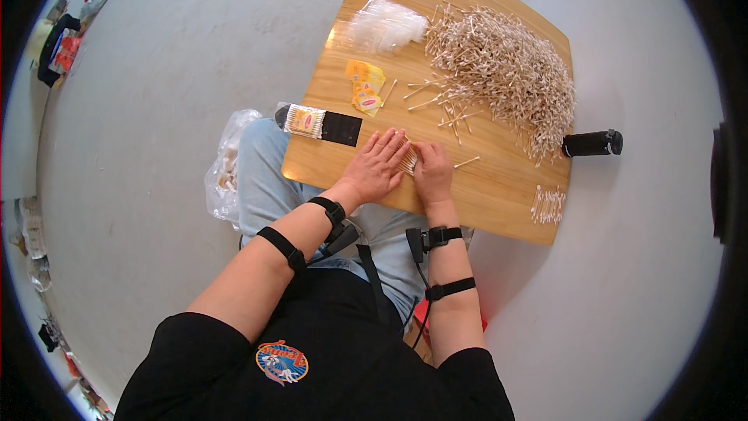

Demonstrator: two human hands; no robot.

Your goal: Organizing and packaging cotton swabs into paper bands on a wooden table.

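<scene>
Between my two hands, near the front edge of the wooden table, lies a small row of cotton swabs point(409, 159). My left hand point(370, 169) rests flat beside and partly over that row, its fingers stretched out. On the row's right side my right hand point(434, 175) has its fingers curled, with thumb and fingertips closed at the swabs; the exact grip is partly hidden. One loose swab point(467, 162) sticks out to the right of this hand. To the left, a clear bag packed with swabs and a yellow card point(305, 121) lies against a flat black piece point(342, 129).
A big heap of cotton swabs point(502, 63) covers the table's far right. Clear plastic bags point(383, 24) and yellow cards point(365, 86) lie far left. More swabs point(548, 205) sit at the right corner, near a black cylinder point(592, 144). A plastic bag point(226, 176) hangs beside my leg.
</scene>
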